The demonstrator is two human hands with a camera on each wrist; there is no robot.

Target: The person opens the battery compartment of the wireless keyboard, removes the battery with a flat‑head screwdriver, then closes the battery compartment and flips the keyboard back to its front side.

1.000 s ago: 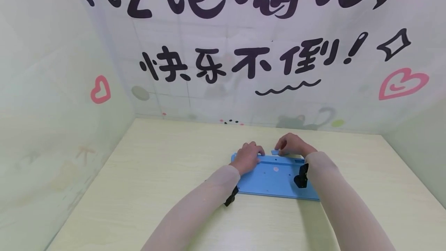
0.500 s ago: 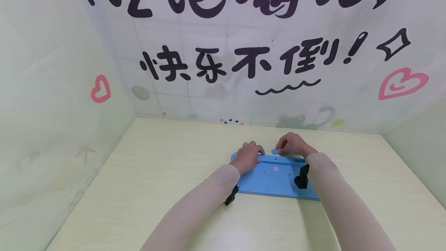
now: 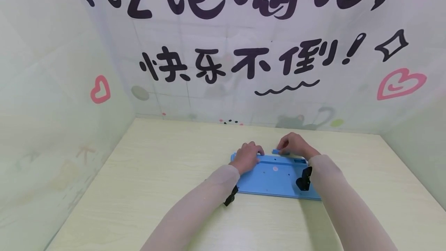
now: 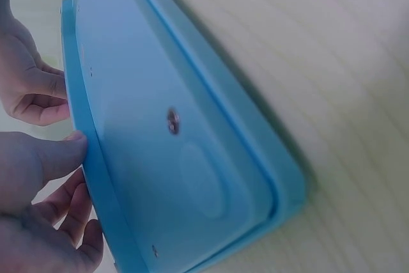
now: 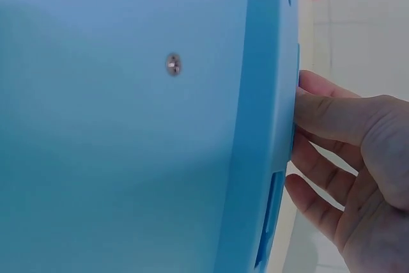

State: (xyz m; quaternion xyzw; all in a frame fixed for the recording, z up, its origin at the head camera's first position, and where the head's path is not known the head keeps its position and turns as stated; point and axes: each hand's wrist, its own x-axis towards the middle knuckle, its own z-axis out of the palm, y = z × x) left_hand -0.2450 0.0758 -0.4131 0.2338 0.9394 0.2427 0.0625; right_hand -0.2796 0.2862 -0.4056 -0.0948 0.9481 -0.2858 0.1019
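Blue board (image 3: 263,181): on the table (image 3: 174,146), slot (image 3: 300,161) at its two o'clock. Left hand (image 3: 246,157): at ten, gripping the far edge, seemingly to steady it. Right hand (image 3: 294,144): at one, pinching a slim blue piece (image 3: 275,152), apparently for fine control.

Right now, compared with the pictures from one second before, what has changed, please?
The right hand has shifted slightly to the right, and the small blue piece it pinches seems to have turned a little. Nothing was newly taken hold of or let go. The left hand stays on the far edge of the blue board, which lies as before.
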